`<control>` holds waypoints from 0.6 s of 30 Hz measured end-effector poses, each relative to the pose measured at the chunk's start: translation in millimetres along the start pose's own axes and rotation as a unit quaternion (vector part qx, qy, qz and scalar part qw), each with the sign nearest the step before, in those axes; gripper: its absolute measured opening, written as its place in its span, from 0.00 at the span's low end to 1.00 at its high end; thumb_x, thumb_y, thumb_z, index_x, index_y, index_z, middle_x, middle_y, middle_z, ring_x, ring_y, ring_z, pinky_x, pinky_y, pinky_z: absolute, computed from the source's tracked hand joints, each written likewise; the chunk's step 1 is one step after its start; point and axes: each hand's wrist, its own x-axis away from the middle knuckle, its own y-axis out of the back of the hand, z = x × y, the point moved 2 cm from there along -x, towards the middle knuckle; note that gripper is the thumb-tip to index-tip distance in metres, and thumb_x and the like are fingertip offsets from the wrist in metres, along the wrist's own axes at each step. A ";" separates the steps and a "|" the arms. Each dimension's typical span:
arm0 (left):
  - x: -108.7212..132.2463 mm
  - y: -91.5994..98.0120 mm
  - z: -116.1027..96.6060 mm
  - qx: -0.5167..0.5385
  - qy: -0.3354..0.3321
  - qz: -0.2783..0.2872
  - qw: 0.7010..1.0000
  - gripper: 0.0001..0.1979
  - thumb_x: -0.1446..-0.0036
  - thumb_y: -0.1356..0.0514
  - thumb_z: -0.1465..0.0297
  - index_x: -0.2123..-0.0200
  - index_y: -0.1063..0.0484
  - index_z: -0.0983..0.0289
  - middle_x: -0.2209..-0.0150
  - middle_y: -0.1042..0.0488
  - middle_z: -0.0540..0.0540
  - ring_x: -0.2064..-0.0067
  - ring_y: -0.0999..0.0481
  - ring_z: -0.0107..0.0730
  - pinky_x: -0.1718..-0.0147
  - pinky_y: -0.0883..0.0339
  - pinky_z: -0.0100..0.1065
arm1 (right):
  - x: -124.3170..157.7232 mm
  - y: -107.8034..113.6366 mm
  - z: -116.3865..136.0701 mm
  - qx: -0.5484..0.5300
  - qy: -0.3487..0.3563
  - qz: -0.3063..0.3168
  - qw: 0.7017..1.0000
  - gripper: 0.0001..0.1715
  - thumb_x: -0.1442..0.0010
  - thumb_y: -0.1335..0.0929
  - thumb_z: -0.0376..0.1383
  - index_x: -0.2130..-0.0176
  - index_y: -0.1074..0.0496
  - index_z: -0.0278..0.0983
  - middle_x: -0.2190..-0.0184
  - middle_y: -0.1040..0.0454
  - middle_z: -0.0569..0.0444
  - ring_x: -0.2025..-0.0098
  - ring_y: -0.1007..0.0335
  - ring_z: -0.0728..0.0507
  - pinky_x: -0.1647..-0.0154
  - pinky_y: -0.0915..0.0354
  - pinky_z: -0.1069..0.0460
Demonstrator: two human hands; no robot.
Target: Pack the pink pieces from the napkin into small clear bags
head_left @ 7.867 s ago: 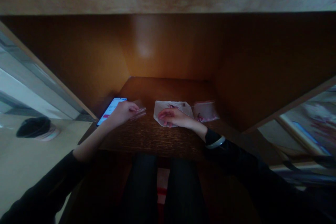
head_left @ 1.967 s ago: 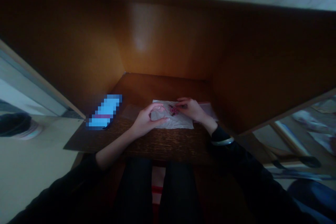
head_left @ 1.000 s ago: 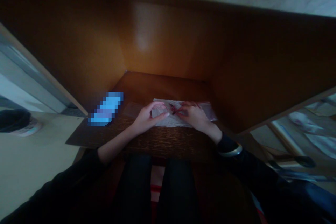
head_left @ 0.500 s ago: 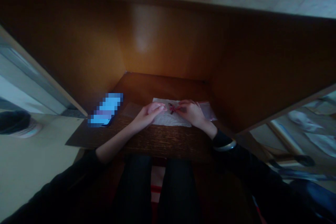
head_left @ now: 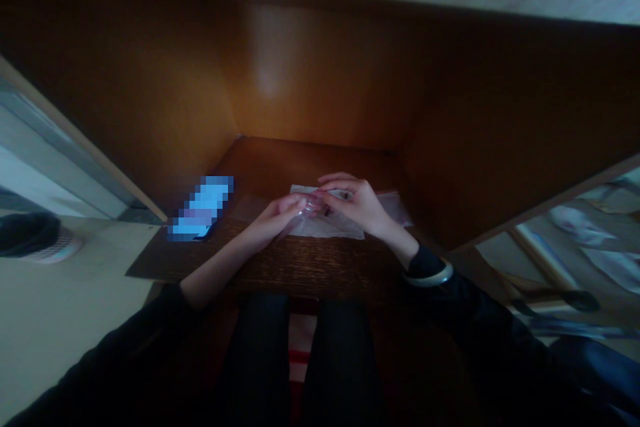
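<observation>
My left hand (head_left: 285, 213) is closed on a small clear plastic bag (head_left: 309, 205), whose shiny film shows past the thumb. From the right, my right hand (head_left: 355, 203) reaches over to the same bag, its thumb and fingertips closed at the bag's near-right edge; its other fingers arch above. Beneath both hands lies a white sheet (head_left: 340, 228), thin like tissue or cloth. Small dark bits (head_left: 327, 211) show on the sheet under my right hand, partly hidden and too small to name.
Left on the brown wooden shelf (head_left: 300, 267) lies a phone (head_left: 203, 210) with a blurred, lit screen. Another clear bag with a red edge (head_left: 396, 207) lies right of the sheet. Wooden panels (head_left: 320, 80) enclose the sides and back. A waste basket (head_left: 47, 243) stands on the floor at left.
My right hand has moved left from the small red and dark things on the sheet to the bag at my left hand. The bag now shows more clearly between the hands.
</observation>
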 end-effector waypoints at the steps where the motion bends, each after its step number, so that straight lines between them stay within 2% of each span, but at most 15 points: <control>1: -0.2 -0.1 0.3 0.004 -0.003 0.003 1.000 0.17 0.40 0.43 0.57 0.56 0.25 0.62 0.53 0.21 0.58 0.51 0.22 0.39 0.46 0.32 0.43 | -0.1 1.9 -6.8 0.012 -0.006 -0.013 1.000 0.06 0.41 0.30 0.36 0.65 0.21 0.38 0.61 0.22 0.50 0.55 0.26 0.43 0.52 0.32 0.47; 3: -0.5 -0.6 0.0 -0.002 -0.009 0.009 1.000 0.16 0.40 0.43 0.58 0.55 0.25 0.61 0.51 0.22 0.58 0.50 0.23 0.38 0.45 0.32 0.42 | 0.8 6.0 -23.8 0.055 -0.034 -0.018 0.998 0.06 0.42 0.31 0.34 0.67 0.22 0.37 0.65 0.22 0.50 0.60 0.26 0.43 0.56 0.32 0.48; 5: -0.4 -1.1 -0.6 -0.012 -0.008 0.010 1.000 0.16 0.39 0.44 0.59 0.54 0.25 0.61 0.51 0.22 0.58 0.50 0.22 0.38 0.47 0.31 0.43 | 3.8 8.0 -42.0 0.098 -0.076 0.029 0.992 0.06 0.43 0.31 0.32 0.68 0.22 0.37 0.67 0.22 0.51 0.64 0.26 0.44 0.60 0.32 0.48; 9: 0.0 -0.4 1.2 0.010 0.025 -0.007 1.000 0.15 0.38 0.45 0.61 0.53 0.26 0.61 0.53 0.21 0.58 0.51 0.21 0.39 0.49 0.29 0.43 | 13.5 7.9 -66.4 0.078 -0.130 0.087 0.985 0.07 0.44 0.32 0.30 0.66 0.22 0.36 0.67 0.21 0.50 0.66 0.25 0.44 0.63 0.31 0.49; 14: -1.0 3.1 4.0 -0.015 0.027 -0.034 0.999 0.15 0.38 0.46 0.62 0.54 0.25 0.61 0.53 0.21 0.60 0.52 0.21 0.41 0.52 0.27 0.42 | 20.4 5.2 -69.3 0.050 -0.132 0.123 0.982 0.07 0.44 0.31 0.32 0.64 0.22 0.38 0.65 0.20 0.53 0.64 0.25 0.45 0.61 0.30 0.50; 18: -1.3 3.7 3.6 -0.043 0.016 -0.032 0.998 0.16 0.37 0.47 0.61 0.53 0.25 0.62 0.51 0.22 0.60 0.52 0.21 0.40 0.52 0.27 0.41 | 21.9 4.3 -67.7 0.052 -0.137 0.119 0.982 0.07 0.45 0.30 0.34 0.63 0.23 0.38 0.64 0.21 0.53 0.62 0.25 0.44 0.59 0.31 0.49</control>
